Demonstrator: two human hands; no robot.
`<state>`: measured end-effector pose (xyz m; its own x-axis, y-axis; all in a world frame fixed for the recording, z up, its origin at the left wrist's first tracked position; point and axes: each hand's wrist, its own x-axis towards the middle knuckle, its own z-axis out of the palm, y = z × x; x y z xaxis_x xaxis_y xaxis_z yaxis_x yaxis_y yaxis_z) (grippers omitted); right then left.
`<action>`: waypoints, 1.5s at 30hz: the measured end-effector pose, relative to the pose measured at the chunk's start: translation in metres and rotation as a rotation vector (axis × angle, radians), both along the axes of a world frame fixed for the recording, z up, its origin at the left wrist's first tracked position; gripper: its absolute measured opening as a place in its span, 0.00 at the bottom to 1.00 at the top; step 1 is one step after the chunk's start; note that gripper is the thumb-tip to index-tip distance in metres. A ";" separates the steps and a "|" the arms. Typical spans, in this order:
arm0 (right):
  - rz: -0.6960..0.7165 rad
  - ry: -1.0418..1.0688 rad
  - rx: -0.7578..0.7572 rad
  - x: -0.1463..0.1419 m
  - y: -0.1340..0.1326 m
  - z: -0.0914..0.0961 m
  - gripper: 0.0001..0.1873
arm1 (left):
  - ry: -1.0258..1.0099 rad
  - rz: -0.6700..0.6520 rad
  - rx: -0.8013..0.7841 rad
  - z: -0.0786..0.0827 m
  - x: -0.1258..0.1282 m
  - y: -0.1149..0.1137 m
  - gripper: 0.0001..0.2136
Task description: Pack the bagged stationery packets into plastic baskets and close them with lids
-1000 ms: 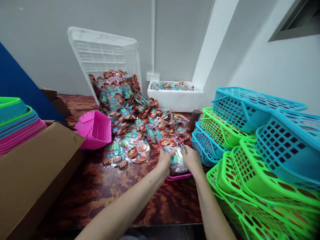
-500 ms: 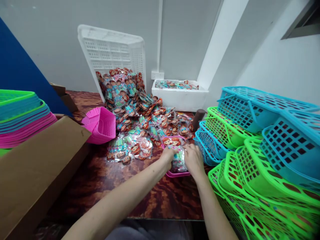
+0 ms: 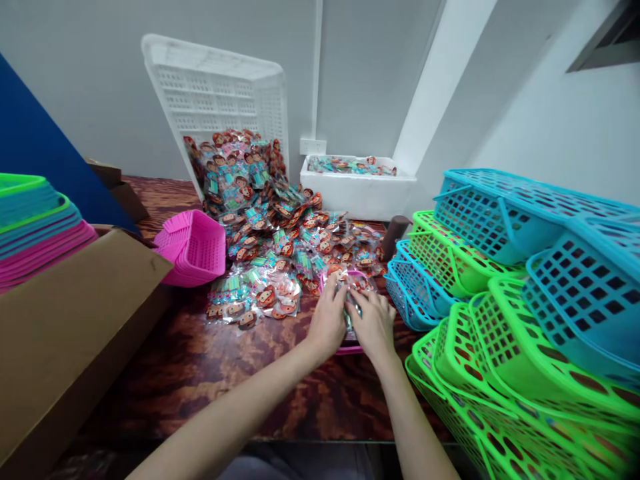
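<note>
A small pink basket [image 3: 351,350] stands on the table before me, filled with clear plastic packets [image 3: 367,283] that carry printed cartoon heads. Over its left side lies my left hand [image 3: 329,313], fingers stretched forward onto the packets. My right hand [image 3: 373,323] rests on the right side, its fingers apart and bent slightly down onto the packets. The fingertips of both hands nearly meet above the basket's middle. Most of the basket's contents are hidden beneath them. Just left of the basket, a loose pile of similar packets [image 3: 265,293] lies on the table.
A tipped white crate [image 3: 215,87] spills packets behind. Beside it stands a white foam box [image 3: 357,193]. Nested pink baskets [image 3: 200,247] and a cardboard box [image 3: 75,333] are at left. Green baskets [image 3: 505,320] and blue baskets [image 3: 590,280] are stacked close on the right.
Both hands have shifted inward and closer together over the pink basket. The packet with green strips that showed between them is now mostly covered. The view has shifted slightly.
</note>
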<state>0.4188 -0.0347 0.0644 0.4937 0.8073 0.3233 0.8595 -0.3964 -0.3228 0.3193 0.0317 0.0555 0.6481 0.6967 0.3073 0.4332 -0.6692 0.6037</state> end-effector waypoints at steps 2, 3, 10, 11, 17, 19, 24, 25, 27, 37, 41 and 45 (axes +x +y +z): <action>0.024 -0.033 -0.027 -0.001 0.002 0.001 0.16 | 0.177 -0.066 0.137 0.000 -0.007 0.008 0.22; 0.032 -0.042 -0.033 -0.001 0.003 0.001 0.15 | 0.208 -0.090 0.151 0.001 -0.010 0.012 0.21; 0.093 -0.093 -0.018 0.017 -0.007 -0.010 0.20 | 0.294 -0.146 0.225 0.013 0.001 0.007 0.18; 0.108 -0.105 -0.040 0.019 -0.008 -0.013 0.21 | 0.289 -0.133 0.227 0.012 0.007 0.002 0.20; 0.164 -0.135 -0.151 0.029 -0.002 -0.023 0.24 | 0.208 -0.096 0.203 -0.006 0.031 -0.017 0.24; 0.189 -0.135 -0.167 0.030 0.000 -0.019 0.24 | 0.169 -0.098 0.190 -0.012 0.029 -0.016 0.24; 0.252 -0.047 -0.246 0.025 0.000 -0.007 0.24 | 0.229 -0.163 0.165 -0.010 0.018 -0.008 0.23; 0.263 -0.008 -0.261 0.024 -0.001 -0.007 0.25 | 0.258 -0.186 0.163 -0.006 0.016 -0.007 0.22; 0.287 0.066 -0.271 0.024 -0.003 -0.011 0.27 | 0.305 -0.228 0.165 0.005 0.009 -0.003 0.19; 0.306 0.346 0.142 0.031 -0.005 -0.024 0.20 | 0.437 -0.534 0.085 0.042 -0.030 0.058 0.06; 0.290 0.296 0.262 0.031 -0.016 -0.017 0.17 | 0.435 -0.585 0.091 0.039 -0.034 0.063 0.13; 0.288 0.245 0.187 0.029 -0.017 -0.012 0.16 | 0.399 -0.548 0.148 0.029 -0.031 0.058 0.24</action>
<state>0.4480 -0.0520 0.0521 0.3366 0.8620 0.3789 0.8155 -0.0658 -0.5750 0.2882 0.0897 0.0843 0.9777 0.2062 0.0390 0.1794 -0.9179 0.3539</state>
